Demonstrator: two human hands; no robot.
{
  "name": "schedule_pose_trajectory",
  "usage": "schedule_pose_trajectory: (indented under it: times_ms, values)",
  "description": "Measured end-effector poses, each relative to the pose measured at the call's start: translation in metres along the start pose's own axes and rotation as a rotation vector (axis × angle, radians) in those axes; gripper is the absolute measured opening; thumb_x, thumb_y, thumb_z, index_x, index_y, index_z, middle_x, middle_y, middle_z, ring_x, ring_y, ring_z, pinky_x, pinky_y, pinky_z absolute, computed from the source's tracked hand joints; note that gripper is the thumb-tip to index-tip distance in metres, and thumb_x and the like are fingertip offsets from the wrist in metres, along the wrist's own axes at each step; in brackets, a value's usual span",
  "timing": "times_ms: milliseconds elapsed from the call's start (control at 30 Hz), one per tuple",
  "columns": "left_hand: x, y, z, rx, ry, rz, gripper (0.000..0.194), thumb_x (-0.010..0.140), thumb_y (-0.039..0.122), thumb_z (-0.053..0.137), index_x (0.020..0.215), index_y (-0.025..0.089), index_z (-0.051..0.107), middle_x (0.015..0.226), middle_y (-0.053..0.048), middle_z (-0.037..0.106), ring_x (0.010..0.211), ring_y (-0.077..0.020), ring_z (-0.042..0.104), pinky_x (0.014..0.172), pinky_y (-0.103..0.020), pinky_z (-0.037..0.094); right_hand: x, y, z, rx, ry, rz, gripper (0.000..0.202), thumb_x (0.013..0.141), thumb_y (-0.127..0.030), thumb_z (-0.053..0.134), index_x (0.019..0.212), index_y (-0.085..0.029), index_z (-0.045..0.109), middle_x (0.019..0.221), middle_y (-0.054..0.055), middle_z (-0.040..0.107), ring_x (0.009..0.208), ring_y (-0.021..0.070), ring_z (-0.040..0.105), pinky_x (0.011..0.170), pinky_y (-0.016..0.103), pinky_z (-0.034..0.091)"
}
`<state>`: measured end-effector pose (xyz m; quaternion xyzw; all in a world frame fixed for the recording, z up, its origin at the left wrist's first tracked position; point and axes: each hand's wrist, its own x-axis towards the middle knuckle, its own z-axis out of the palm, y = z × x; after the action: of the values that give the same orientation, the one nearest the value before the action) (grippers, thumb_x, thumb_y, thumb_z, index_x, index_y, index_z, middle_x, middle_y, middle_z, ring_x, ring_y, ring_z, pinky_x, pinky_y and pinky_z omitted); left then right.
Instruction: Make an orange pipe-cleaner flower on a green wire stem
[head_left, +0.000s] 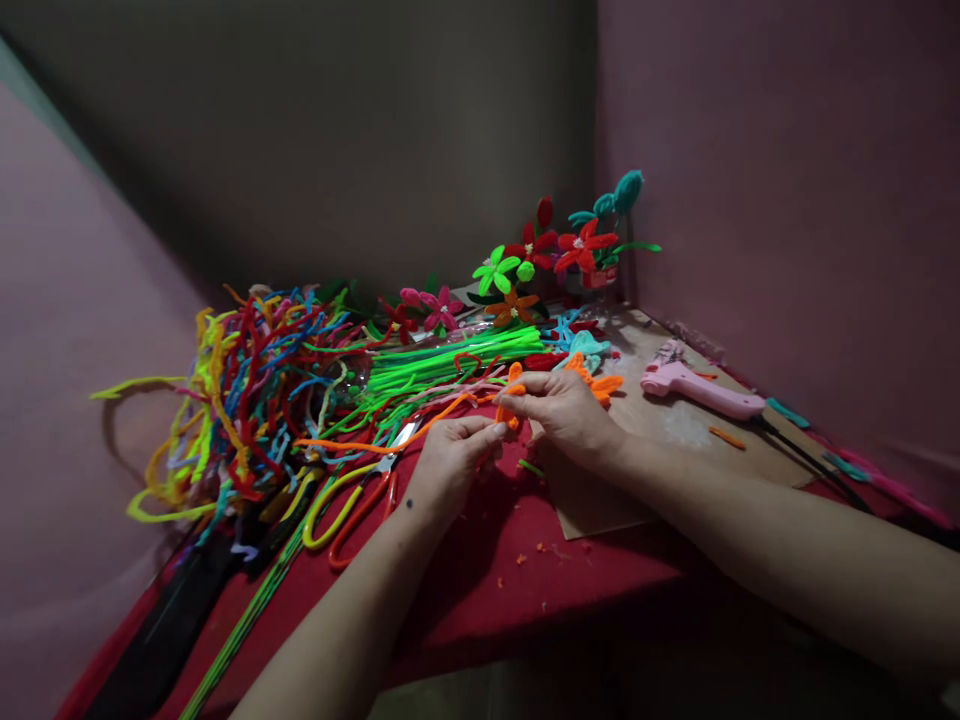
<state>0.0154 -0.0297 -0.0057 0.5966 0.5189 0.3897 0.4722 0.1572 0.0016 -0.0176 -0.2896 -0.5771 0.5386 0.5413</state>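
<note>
A person's left hand (461, 452) and right hand (561, 410) each grip a bent orange fuzzy stem (513, 412) above the red-covered desk (480, 580), red cloth stretching to its front edge. Scissors (385, 463) and tangled stems (251, 390) crowd the left; a pink glue gun (701, 388) lies on cardboard (600, 495) at right, near the wall (795, 180).

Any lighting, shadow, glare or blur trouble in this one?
Head view: dim overall, the back wall dark and the space below the red cloth nearly black; head view: a soft shadow on that cloth beside the left forearm, a pale glint on the scissors; head view: the orange fuzzy piece at the fingertips is readable, fine detail soft.
</note>
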Motion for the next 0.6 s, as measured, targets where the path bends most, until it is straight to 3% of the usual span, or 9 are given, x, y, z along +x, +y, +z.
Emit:
schedule_pose_trajectory:
  times_ms: [133, 267, 400, 600]
  values:
    - [0.003, -0.003, 0.0, -0.022, 0.005, 0.0, 0.028, 0.072, 0.033, 0.058, 0.052, 0.013, 0.054, 0.043, 0.005, 0.044, 0.039, -0.0059, 0.036, 0.042, -0.021, 0.026, 0.0, -0.001, 0.0, -0.125, 0.06, -0.128, 0.012, 0.07, -0.022, 0.063, 0.061, -0.015, 0.066, 0.06, -0.001, 0.057, 0.06, 0.0103, 0.049, 0.059, 0.025, 0.039]
    - [0.003, 0.001, -0.004, 0.031, -0.064, 0.026, 0.024, 0.075, 0.033, 0.058, 0.063, 0.012, 0.06, 0.053, 0.001, 0.056, 0.048, -0.0082, 0.048, 0.05, -0.021, 0.036, 0.003, -0.003, -0.005, -0.034, 0.006, 0.007, 0.02, 0.074, -0.031, 0.059, 0.064, -0.014, 0.065, 0.059, -0.001, 0.057, 0.055, 0.0093, 0.048, 0.055, 0.024, 0.039]
    - [0.0, 0.006, -0.005, 0.009, -0.084, -0.012, 0.02, 0.076, 0.032, 0.057, 0.073, 0.012, 0.06, 0.058, -0.002, 0.064, 0.047, -0.0097, 0.053, 0.053, -0.023, 0.041, 0.006, -0.003, -0.008, 0.003, -0.041, 0.05, 0.025, 0.075, -0.035, 0.058, 0.064, -0.013, 0.064, 0.059, 0.0, 0.058, 0.052, 0.0091, 0.049, 0.054, 0.024, 0.04]
    - [0.003, 0.004, -0.003, 0.06, -0.018, -0.043, 0.019, 0.074, 0.032, 0.057, 0.072, 0.014, 0.054, 0.052, -0.001, 0.062, 0.04, -0.0089, 0.052, 0.046, -0.021, 0.039, 0.011, 0.002, -0.008, 0.019, 0.045, 0.04, 0.023, 0.074, -0.035, 0.059, 0.066, -0.014, 0.063, 0.057, -0.001, 0.057, 0.052, 0.0092, 0.05, 0.052, 0.023, 0.039]
